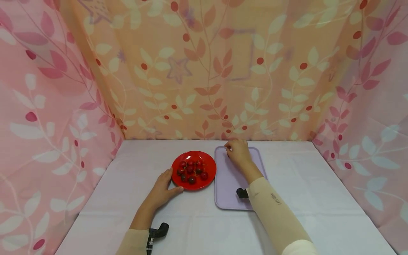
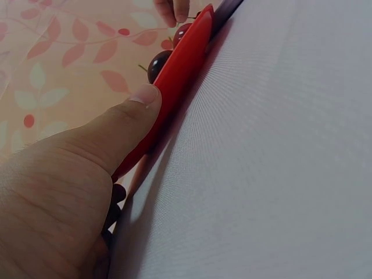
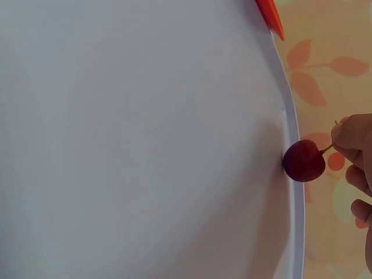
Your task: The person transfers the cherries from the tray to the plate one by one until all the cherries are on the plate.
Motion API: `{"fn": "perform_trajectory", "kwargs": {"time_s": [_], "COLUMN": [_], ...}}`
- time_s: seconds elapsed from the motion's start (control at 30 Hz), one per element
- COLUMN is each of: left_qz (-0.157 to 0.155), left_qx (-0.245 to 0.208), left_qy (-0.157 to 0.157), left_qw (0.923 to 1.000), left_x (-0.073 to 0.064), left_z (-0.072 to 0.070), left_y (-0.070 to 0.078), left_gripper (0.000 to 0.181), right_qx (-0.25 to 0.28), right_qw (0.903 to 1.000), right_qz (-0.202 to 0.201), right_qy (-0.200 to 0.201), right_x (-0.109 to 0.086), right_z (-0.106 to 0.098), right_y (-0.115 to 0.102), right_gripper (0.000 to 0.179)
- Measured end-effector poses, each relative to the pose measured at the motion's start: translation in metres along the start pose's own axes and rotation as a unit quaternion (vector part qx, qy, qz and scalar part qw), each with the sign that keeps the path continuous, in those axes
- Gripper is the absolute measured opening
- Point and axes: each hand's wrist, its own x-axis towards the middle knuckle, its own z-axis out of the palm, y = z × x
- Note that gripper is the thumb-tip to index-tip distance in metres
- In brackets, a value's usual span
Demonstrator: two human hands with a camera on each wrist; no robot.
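Note:
My right hand (image 1: 238, 152) is over the far left part of a lilac tray (image 1: 227, 187). Its fingertips pinch the stem of a dark red cherry (image 3: 304, 161), which hangs at the tray's raised edge in the right wrist view; I cannot tell whether it touches. To the left of the tray stands a round red plate (image 1: 208, 181) with several stemmed cherries (image 1: 192, 180) on it. My left hand (image 1: 162, 189) holds the plate's near left rim, thumb at the front and fingers along the side. In the left wrist view the thumb (image 2: 136, 113) lies against the red rim.
A white cloth (image 1: 191, 230) covers the table. Patterned curtains (image 1: 197, 71) stand behind and on both sides. The plate's right rim is close beside the tray's left edge. Black wrist mounts (image 1: 159, 230) stick out from both wrists.

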Motion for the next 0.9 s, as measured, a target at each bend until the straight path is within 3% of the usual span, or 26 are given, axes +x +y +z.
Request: {"fn": "perform_trajectory", "kwargs": {"time_s": [0.37, 0.9], "left_qz": [0.007, -0.012], "left_qx": [0.007, 0.002], "left_qy": [0.003, -0.005], "left_qw": [0.9999, 0.9999], "left_x": [0.0, 0.0], "left_z": [0.001, 0.0], "left_y": [0.0, 0.002], "left_gripper": [0.106, 0.105], "right_qx": [0.003, 0.06], "right_qw": [0.9997, 0.997], "right_qz": [0.02, 0.031], "right_qy": [-0.011, -0.036], "right_x": [-0.007, -0.005], "right_z": [-0.013, -0.033], "right_y": [0.015, 0.005], "right_gripper": [0.017, 0.017]}}
